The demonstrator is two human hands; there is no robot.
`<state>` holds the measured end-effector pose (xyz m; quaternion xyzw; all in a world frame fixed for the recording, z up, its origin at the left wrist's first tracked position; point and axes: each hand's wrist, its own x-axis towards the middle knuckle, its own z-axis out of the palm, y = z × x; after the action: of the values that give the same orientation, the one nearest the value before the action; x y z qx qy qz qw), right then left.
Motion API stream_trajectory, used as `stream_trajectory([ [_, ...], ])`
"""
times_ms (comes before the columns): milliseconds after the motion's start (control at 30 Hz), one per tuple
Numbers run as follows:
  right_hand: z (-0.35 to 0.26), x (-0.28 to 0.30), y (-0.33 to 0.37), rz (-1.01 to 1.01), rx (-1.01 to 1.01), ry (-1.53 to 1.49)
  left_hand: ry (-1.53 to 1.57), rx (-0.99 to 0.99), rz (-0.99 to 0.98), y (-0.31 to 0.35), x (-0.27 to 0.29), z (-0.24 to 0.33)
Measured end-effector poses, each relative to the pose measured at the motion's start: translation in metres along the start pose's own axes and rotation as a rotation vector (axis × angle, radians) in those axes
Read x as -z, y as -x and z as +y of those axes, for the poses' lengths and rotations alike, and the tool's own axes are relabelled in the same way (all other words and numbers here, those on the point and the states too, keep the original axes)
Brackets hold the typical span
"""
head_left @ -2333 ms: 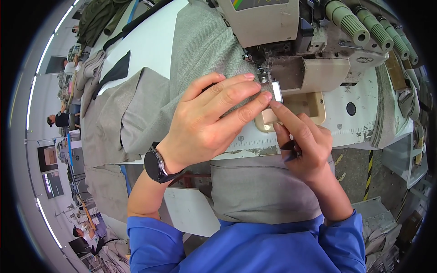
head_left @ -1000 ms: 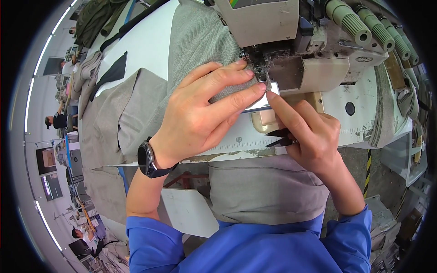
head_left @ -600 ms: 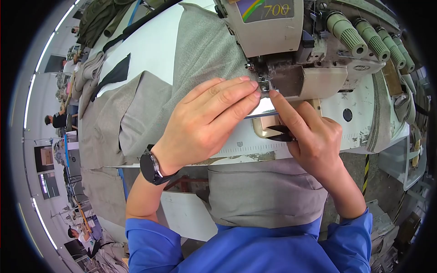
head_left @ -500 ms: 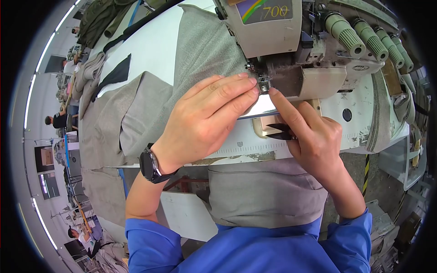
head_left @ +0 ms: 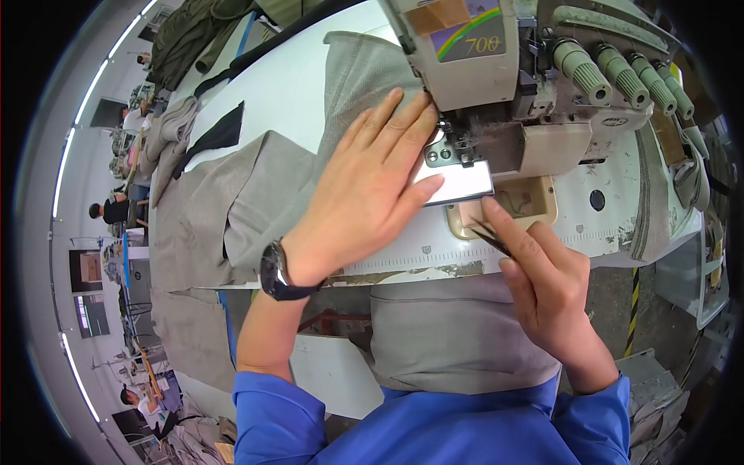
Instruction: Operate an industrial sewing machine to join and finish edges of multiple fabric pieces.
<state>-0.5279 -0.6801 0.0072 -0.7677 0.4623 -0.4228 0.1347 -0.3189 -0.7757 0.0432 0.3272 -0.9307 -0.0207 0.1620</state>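
My left hand (head_left: 364, 194) lies flat, fingers spread, on the grey cloth (head_left: 349, 77) at the sewing machine (head_left: 504, 85) on the bench (head_left: 271, 93). My right hand (head_left: 546, 291) (nearer me) pinches dark tweezers (head_left: 490, 236) beside the metal plate (head_left: 463, 182).

Grey fabric (head_left: 353, 85), flat on the white table, pressed under the left hand (head_left: 364, 198) beside the presser foot. Thin dark tweezers (head_left: 490, 235), pinched in the right hand (head_left: 546, 291).
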Motion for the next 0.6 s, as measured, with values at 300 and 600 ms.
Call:
stream_trajectory([
  [300, -0.022, 0.003, -0.037, 0.078, 0.001, 0.26, -0.204, 0.395, 0.166, 0.038, -0.021, 0.043],
  [600, -0.013, -0.033, -0.073, 0.081, 0.133, 0.323, -0.14, 0.287, 0.291, 0.05, -0.025, 0.035],
])
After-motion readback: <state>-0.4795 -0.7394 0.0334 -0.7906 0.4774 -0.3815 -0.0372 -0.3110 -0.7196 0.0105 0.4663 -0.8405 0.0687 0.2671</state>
